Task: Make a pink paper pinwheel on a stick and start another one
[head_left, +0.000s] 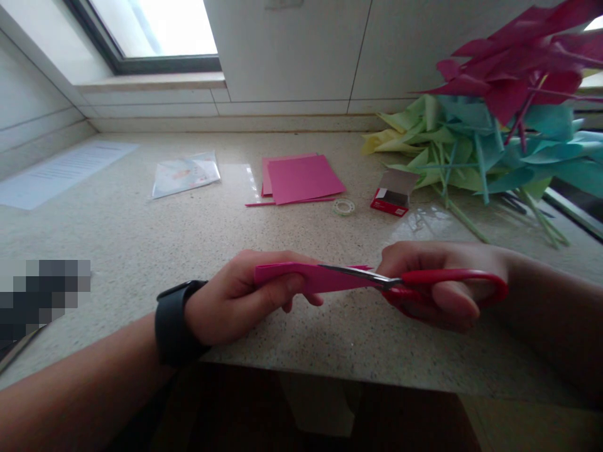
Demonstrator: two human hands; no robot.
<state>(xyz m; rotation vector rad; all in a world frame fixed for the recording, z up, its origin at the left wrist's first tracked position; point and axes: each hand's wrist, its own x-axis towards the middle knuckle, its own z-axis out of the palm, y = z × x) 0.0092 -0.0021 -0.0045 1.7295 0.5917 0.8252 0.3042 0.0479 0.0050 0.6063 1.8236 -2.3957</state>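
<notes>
My left hand (pixel 254 298) grips a folded piece of pink paper (pixel 330 280), thumb on the near side and fingers behind. A pair of scissors (pixel 447 276) with red handles is in my right hand (pixel 438 307), its fingers and thumb through the loops. The metal blades point left and lie along the upper edge of the folded paper, touching it. Both hands are just above the front part of the speckled counter (pixel 117 251). Part of the paper is hidden under my left fingers.
Square pink sheets (pixel 306 179) lie further back, near a tape roll (pixel 343 206) and a small red box (pixel 390 199). Paper flowers (pixel 509 119) in pink, green and blue fill the right side. A plastic-covered packet (pixel 186 174) and a printed sheet (pixel 61 172) lie left.
</notes>
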